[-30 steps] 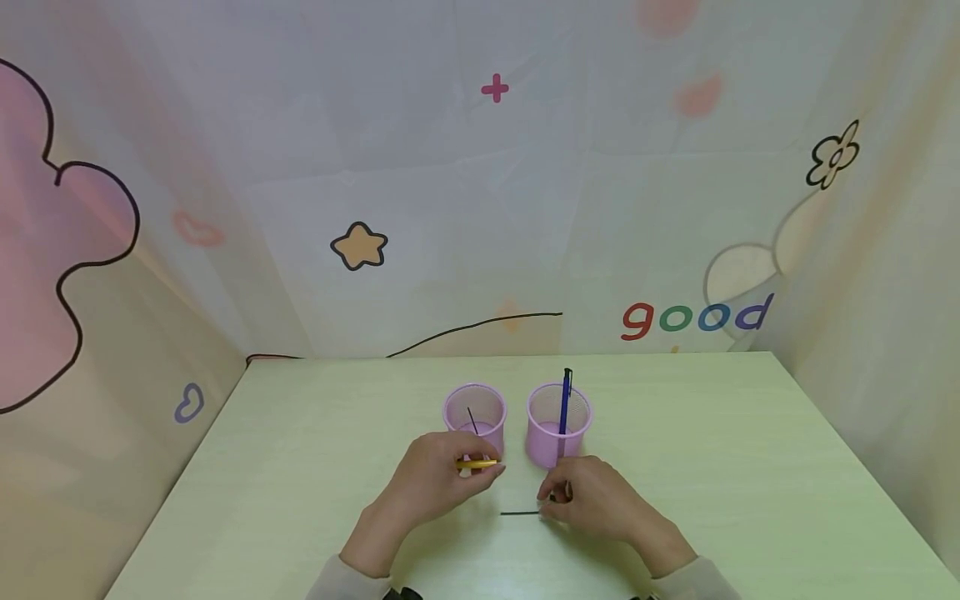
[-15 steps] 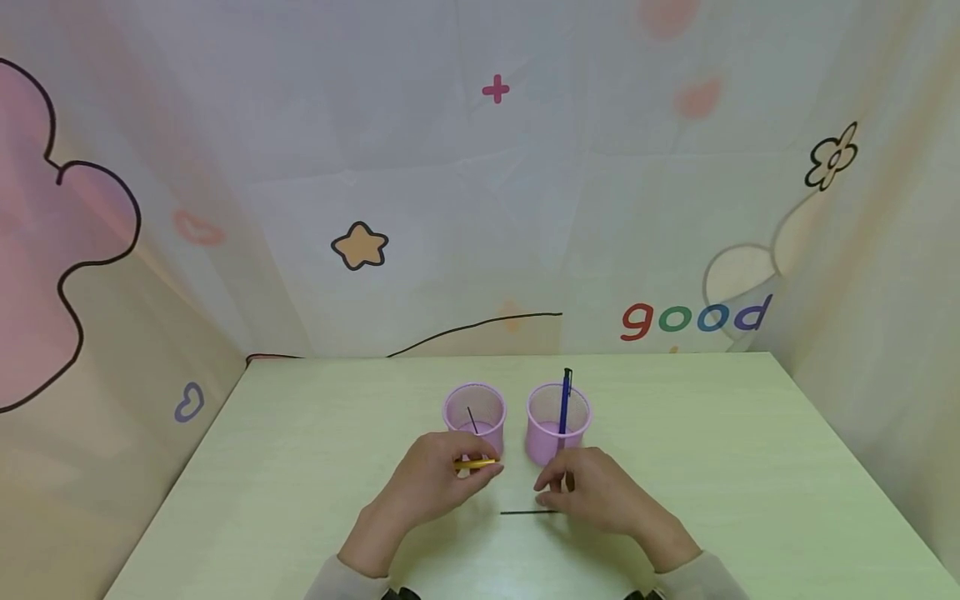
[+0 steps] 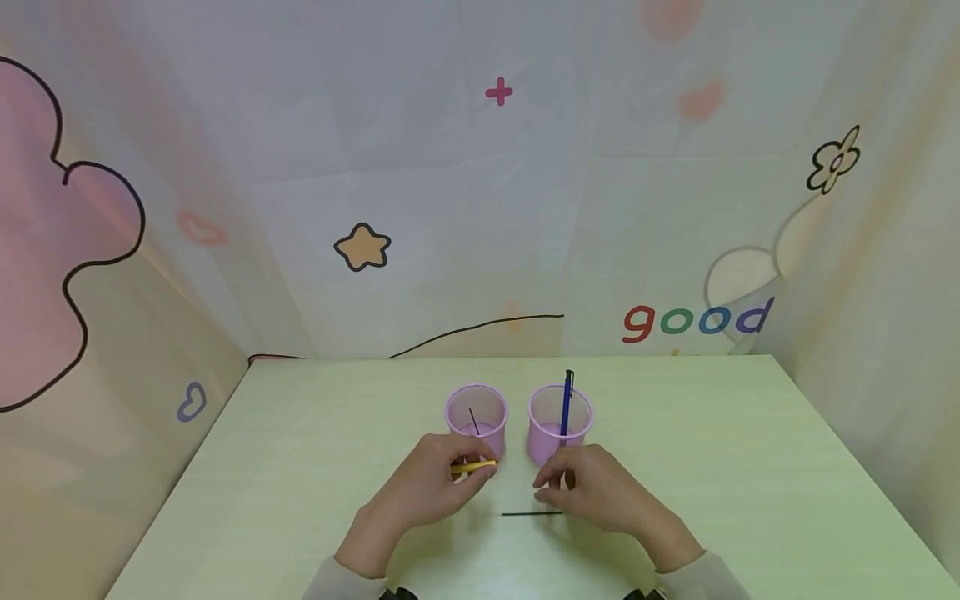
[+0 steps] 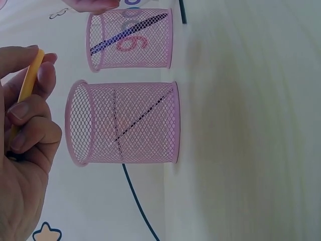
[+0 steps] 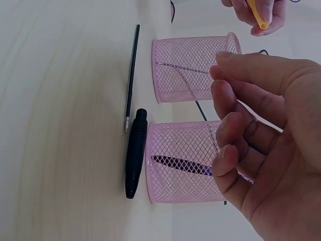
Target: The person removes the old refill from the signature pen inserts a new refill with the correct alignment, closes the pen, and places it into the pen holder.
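My left hand (image 3: 429, 483) pinches a yellow pen barrel (image 3: 474, 467) in front of the left pink mesh pen cup (image 3: 495, 443). In the right wrist view the barrel's near end looks hollow. My right hand (image 3: 600, 492), fingers loosely bent and holding nothing, hovers before the right pink mesh pen cup (image 3: 538, 442). Below it, a thin black pen refill (image 5: 132, 75) with a pale metal tip lies on the table. Beside the refill lies a black pen part (image 5: 135, 155) with a ridged end, which my right hand hides in the head view.
A blue pen (image 3: 566, 408) with a black clip leans in the right cup. Inside the left cup stands a thin dark stick (image 3: 473, 421). The pale green table (image 3: 300, 467) meets a printed cloth backdrop (image 3: 450, 208) behind the cups.
My right hand has risen a little away from the refill, so more of the refill shows on the table. The left hand keeps the yellow barrel and has shifted only slightly left.
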`<state>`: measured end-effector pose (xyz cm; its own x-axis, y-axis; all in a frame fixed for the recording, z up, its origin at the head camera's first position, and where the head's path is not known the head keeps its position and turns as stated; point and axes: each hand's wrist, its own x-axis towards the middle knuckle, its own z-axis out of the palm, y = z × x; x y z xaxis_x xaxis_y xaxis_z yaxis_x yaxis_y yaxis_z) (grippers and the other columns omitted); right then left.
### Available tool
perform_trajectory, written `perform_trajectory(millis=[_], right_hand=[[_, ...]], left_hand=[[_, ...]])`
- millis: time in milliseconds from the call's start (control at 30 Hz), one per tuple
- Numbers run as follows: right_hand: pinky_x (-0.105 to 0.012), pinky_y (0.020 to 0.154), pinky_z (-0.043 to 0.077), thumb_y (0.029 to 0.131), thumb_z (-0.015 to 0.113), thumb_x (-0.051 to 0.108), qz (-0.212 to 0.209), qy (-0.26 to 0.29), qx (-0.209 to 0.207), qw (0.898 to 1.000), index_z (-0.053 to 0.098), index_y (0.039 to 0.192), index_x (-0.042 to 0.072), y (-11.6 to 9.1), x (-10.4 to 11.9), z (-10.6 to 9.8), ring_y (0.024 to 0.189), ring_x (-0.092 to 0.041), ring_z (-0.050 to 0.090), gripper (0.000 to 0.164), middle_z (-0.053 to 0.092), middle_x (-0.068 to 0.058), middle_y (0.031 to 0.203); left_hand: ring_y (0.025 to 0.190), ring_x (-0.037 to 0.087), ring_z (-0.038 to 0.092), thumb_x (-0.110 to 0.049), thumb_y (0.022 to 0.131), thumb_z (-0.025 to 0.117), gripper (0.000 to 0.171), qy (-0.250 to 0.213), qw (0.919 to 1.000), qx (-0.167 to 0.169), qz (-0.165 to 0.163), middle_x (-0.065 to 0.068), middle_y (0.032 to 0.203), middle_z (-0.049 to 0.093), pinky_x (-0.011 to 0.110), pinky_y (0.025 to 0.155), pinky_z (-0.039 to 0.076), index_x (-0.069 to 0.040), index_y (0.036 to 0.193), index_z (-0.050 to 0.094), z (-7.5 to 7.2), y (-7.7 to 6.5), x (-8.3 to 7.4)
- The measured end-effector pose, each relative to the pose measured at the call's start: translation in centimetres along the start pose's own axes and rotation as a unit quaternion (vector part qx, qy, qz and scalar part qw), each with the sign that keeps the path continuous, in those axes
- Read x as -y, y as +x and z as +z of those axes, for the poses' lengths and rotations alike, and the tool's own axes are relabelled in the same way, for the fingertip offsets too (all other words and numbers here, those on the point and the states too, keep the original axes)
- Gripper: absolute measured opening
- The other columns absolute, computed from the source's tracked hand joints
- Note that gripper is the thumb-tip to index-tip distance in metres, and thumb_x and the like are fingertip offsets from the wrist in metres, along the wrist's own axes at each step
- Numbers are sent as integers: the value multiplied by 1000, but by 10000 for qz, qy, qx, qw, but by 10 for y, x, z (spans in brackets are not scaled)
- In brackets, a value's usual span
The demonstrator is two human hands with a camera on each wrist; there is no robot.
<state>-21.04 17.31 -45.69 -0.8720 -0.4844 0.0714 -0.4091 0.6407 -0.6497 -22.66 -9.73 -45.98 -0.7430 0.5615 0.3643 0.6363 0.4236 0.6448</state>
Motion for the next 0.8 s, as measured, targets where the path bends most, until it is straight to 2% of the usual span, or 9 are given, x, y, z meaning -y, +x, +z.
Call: perform_trajectory(millis=[200,500,800], right_hand=[[-22,58,45,91,80,28,-55,20,-44,10000,79,89,21,2,3,-2,66,-1,52,7,62,16,74],[-22,59,46,92,80,27,-185,-5,-124,9998,78,90,21,4,8,-9,67,-1,52,7,62,16,74],[-21,61,48,91,81,27,-272,50,-173,9995,79,91,20,4,18,-17,67,-2,55,8,64,15,75]], left_hand=[[73,-1,55,-20,97,73,4,72,10000,-13,-17,-12,82,68,23,67,53,-16,95,75,0,-1,1],[66,0,51,-18,96,74,7,40,10000,50,-38,-14,73,60,18,62,47,-21,93,69,-3,-3,0],[68,-3,51,-17,96,73,11,58,9999,110,-72,-16,75,60,19,64,48,-24,90,67,-4,-3,1]])
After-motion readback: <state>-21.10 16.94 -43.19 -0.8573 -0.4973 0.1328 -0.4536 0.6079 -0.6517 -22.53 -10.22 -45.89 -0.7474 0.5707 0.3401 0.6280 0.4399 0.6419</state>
